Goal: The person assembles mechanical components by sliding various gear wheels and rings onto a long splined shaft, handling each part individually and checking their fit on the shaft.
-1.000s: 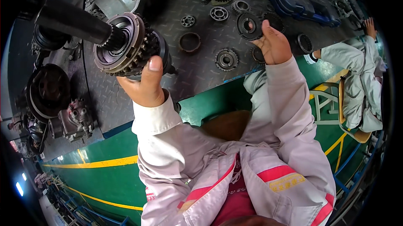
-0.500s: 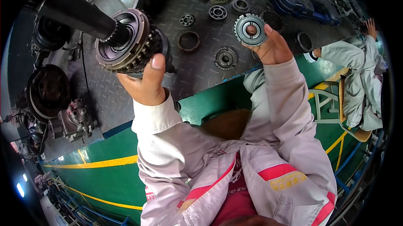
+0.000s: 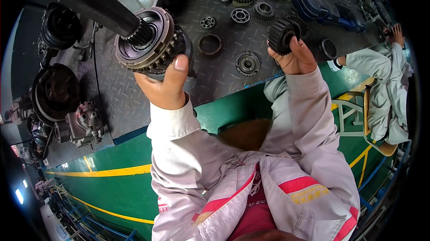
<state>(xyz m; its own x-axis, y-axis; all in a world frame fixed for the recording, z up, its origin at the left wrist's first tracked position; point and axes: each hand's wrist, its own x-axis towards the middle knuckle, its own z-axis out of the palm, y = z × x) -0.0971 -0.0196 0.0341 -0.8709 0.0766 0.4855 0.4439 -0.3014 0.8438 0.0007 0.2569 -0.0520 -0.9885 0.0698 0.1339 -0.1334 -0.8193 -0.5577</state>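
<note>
One geared shaft [image 3: 151, 46] is gripped above the bench [image 3: 127, 95] by the left hand [image 3: 163, 86], thumb closed along its side, fingers hidden beneath. In the right hand [image 3: 296, 60], one black gear [image 3: 281, 35] is pinched between thumb and fingers, well apart from the shaft. Rings and teeth are seated on the shaft, it seems; the pinched gear is left off. Farther out, two ball bearings [image 3: 241, 15], one plain ring [image 3: 210, 45], one slotted hub [image 3: 247, 63] and at least five toothed pieces [image 3: 264, 11] are counted.
</note>
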